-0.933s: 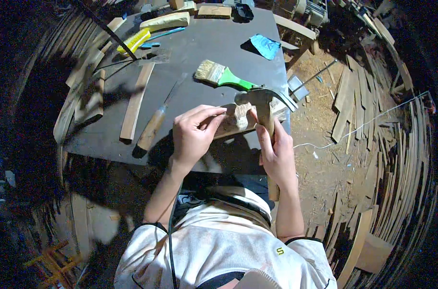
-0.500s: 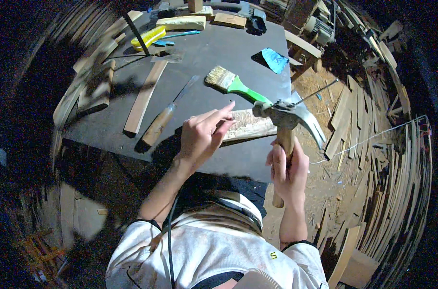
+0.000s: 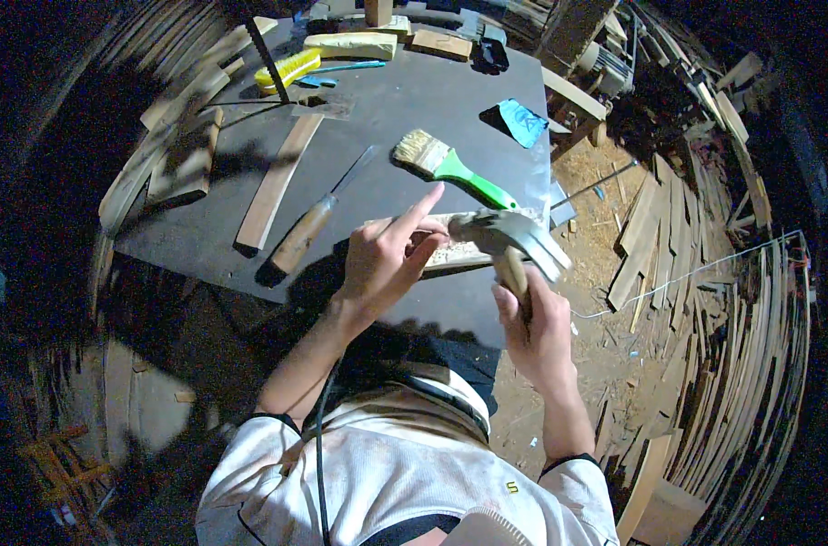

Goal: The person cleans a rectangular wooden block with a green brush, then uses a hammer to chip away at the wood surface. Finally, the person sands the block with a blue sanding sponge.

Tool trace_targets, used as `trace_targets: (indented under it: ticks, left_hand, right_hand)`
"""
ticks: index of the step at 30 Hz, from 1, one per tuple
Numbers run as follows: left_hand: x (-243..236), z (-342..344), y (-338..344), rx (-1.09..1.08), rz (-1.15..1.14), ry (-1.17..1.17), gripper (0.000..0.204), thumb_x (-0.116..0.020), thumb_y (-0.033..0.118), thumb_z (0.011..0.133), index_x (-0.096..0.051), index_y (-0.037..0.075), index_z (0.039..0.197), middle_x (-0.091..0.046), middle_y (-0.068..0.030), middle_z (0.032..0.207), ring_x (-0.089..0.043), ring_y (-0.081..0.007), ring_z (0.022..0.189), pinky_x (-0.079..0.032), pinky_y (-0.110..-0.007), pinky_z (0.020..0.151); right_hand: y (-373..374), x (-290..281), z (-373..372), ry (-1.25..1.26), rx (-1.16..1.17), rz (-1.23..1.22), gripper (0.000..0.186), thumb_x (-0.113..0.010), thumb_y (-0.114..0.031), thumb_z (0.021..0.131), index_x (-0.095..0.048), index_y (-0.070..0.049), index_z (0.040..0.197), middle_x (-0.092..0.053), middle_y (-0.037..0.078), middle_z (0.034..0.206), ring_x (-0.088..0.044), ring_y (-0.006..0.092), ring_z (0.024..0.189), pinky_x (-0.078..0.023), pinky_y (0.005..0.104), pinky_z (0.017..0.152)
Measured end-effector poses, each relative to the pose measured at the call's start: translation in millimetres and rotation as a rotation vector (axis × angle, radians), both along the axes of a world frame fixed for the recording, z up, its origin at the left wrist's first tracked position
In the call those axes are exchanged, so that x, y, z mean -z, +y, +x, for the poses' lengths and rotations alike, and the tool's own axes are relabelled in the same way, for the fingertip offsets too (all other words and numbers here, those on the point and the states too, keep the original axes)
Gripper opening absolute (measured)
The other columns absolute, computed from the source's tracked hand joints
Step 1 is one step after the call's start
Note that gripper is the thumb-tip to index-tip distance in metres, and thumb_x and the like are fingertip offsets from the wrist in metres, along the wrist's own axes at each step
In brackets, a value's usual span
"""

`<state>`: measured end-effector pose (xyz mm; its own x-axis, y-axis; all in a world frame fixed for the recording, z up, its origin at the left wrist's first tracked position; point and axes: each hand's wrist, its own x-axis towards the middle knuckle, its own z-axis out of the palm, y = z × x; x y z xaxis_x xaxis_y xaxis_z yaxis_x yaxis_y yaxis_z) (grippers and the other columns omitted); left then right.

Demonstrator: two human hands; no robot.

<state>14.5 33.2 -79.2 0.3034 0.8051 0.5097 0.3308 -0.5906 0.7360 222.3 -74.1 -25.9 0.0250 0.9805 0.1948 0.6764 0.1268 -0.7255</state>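
While the right hand (image 3: pixel 540 328) has its grip closed around the handle of the hammer (image 3: pixel 505 235), the hammer's head is over the board (image 3: pixel 459 256), close to the left hand (image 3: pixel 378 259). The board lies on the table (image 3: pixel 469 100), near its front right edge. One left finger pokes out; I can't tell if that grip is open or pinching something small. The board's top looks rough, so some work may be done, but the hammer and fingers hide how much is left. It looks unfinished. The brush (image 3: pixel 452 167) and chisel (image 3: pixel 309 226) lie on the table, out of both hands.
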Motion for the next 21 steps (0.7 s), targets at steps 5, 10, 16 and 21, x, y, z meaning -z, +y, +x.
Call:
trace_targets:
  ticks: [5,10,16,21]
  left_hand:
    - [0,1,3,-0.044,0.062,0.046,0.051,-0.067,0.034,0.103,-0.062,0.004,0.144,-0.079,-0.0094,0.090,-0.076,-0.0287,0.073,-0.058,-0.039,0.067]
    - [3,3,4,-0.051,0.137,0.054,0.031,-0.074,0.016,0.094,-0.072,0.005,0.122,-0.077,-0.0085,0.092,-0.075,-0.0305,0.077,-0.059,-0.040,0.067]
    - [-4,7,5,-0.017,0.130,0.101,0.023,-0.076,-0.008,0.079,-0.075,0.001,0.101,-0.076,-0.0146,0.099,-0.076,-0.0317,0.089,-0.060,-0.036,0.079]
    - [-1,5,6,-0.030,0.092,0.034,0.015,-0.077,-0.005,0.083,-0.077,0.001,0.098,-0.078,-0.0130,0.098,-0.077,-0.0271,0.089,-0.059,-0.034,0.077]
  right_hand:
    - [5,0,-2,-0.032,-0.003,-0.096,0.020,-0.068,-0.015,0.101,-0.063,-0.003,0.116,-0.068,0.024,0.079,-0.069,0.0414,0.068,-0.051,0.0435,0.061]
    - [8,11,-5,0.468,0.060,-0.205,0.019,-0.056,-0.018,0.110,-0.060,-0.003,0.120,-0.057,0.004,0.065,-0.058,0.0120,0.053,-0.048,0.0317,0.051]
    - [20,18,-9,0.301,0.188,-0.213,0.021,-0.058,-0.020,0.109,-0.059,0.000,0.116,-0.066,0.020,0.073,-0.066,0.0322,0.055,-0.050,0.0414,0.054]
    - [20,28,-10,0.313,0.183,-0.133,0.024,-0.061,-0.022,0.107,-0.059,0.000,0.116,-0.067,0.029,0.084,-0.066,0.0512,0.080,-0.050,0.0490,0.066]
